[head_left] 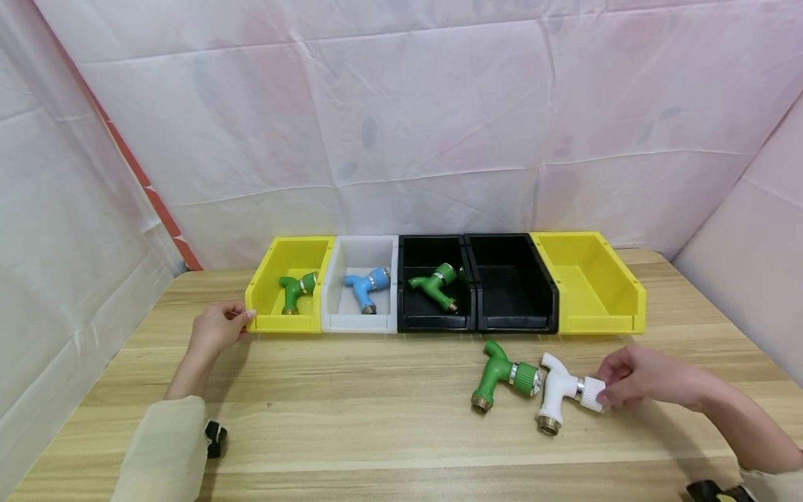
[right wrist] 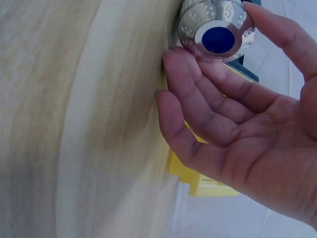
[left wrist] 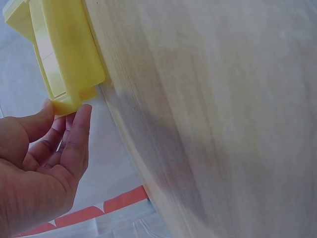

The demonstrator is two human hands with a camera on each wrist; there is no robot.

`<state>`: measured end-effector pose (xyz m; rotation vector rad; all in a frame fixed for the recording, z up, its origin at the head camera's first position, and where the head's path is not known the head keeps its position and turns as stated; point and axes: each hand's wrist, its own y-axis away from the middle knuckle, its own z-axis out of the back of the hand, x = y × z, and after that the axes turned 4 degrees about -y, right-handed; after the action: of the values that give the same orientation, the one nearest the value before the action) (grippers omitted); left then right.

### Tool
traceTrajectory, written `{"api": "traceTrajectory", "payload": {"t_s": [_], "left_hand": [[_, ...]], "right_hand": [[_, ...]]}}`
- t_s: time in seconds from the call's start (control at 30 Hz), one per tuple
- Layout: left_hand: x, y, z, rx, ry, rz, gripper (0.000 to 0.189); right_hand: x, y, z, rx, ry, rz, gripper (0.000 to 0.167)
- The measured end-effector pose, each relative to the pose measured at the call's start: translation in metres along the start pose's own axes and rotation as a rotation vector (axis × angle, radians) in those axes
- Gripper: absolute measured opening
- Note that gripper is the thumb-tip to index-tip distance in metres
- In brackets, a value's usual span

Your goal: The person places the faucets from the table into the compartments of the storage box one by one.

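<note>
A white tap [head_left: 558, 387] with a brass threaded end lies on the wooden table at the right. My right hand [head_left: 649, 376] grips its ribbed knob between thumb and fingers. From the right wrist camera, the knob's chrome cap [right wrist: 218, 32] with a blue centre shows between those fingertips. Just left of the white tap lies a green tap [head_left: 502, 376], its knob close to the white body. Over at the left, my left hand [head_left: 217, 328] pinches the front corner of the yellow bin [head_left: 266, 324], thumb on the rim and fingers beneath, as the left wrist view shows.
Bins stand in a row along the back. The left yellow bin contains a green tap [head_left: 295, 291], the white bin [head_left: 360, 323] a blue tap [head_left: 364, 287], and a black bin [head_left: 436, 323] green tapware [head_left: 435, 284]. Another black bin [head_left: 511, 293] and a yellow bin [head_left: 583, 279] follow rightward.
</note>
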<state>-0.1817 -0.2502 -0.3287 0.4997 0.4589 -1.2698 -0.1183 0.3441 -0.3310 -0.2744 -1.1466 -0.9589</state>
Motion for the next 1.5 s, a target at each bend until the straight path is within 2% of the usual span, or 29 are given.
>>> {"api": "traceTrajectory", "payload": {"t_s": [0.3, 0.77, 1.23, 1.5], "left_hand": [[0.000, -0.001, -0.001, 0.001, 0.001, 0.008, 0.026], [0.000, 0.000, 0.000, 0.003, 0.002, 0.005, 0.025], [0.001, 0.001, -0.001, -0.001, 0.003, 0.005, 0.027], [0.000, 0.000, 0.000, -0.007, 0.006, 0.002, 0.026]], "right_hand": [[0.006, -0.001, 0.000, -0.057, -0.095, -0.017, 0.014], [0.018, -0.007, 0.002, -0.184, -0.169, -0.107, 0.033], [0.029, -0.012, 0.000, -0.228, -0.119, -0.102, 0.028], [0.032, -0.014, 0.001, -0.260, -0.056, -0.108, 0.029]]}}
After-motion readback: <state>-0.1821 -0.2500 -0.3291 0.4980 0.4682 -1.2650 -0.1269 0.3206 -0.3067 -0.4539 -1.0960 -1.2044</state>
